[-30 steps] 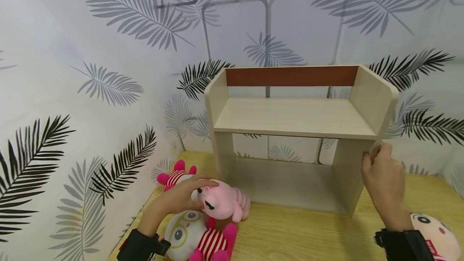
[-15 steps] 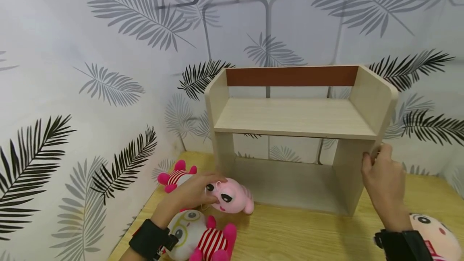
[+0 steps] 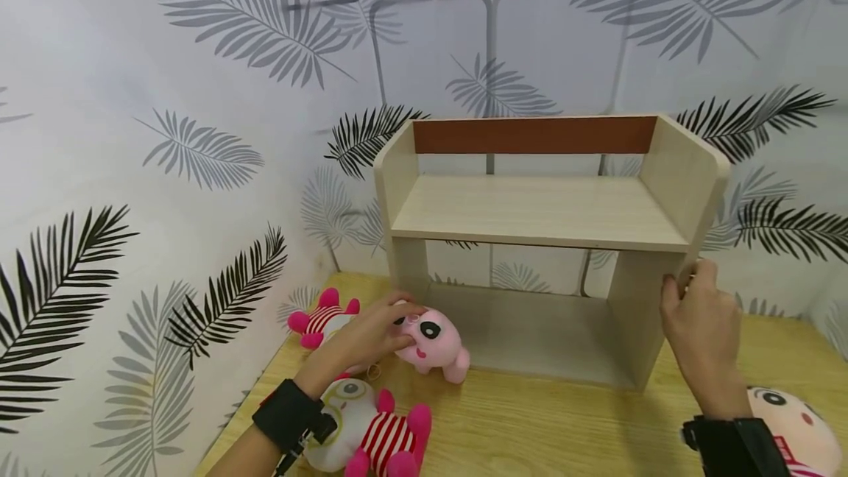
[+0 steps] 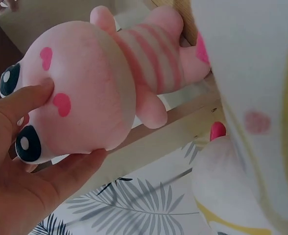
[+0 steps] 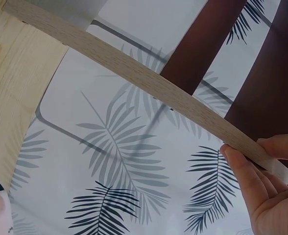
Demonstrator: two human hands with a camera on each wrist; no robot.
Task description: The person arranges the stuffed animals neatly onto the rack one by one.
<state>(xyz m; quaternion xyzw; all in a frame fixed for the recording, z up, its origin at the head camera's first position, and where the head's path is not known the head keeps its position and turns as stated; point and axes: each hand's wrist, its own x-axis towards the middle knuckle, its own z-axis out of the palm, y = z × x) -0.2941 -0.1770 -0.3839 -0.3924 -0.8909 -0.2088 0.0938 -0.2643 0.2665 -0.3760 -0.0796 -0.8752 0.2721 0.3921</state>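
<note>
My left hand [image 3: 374, 333] grips a pink plush toy [image 3: 437, 341] by its head, at the lower left front corner of the wooden shelf unit [image 3: 539, 208]. In the left wrist view the thumb presses the toy's face [image 4: 90, 83] between heart-shaped cheeks, with fingers under the head; its striped body [image 4: 151, 56] points away from the palm. My right hand [image 3: 704, 330] holds the front edge of the shelf's right side panel [image 5: 149, 88], thumb on one side and fingers on the other in the right wrist view.
A white-headed plush [image 3: 371, 429] in red stripes lies in front of the left hand. Another striped plush [image 3: 324, 319] lies behind it, by the wall. A round-faced plush [image 3: 795, 425] is at the right, beside my right wrist. The wooden table [image 3: 517, 425] bears everything.
My left hand has moved right and slightly up with the pink plush toy, turning its face more toward the head camera. My right hand stays on the side panel.
</note>
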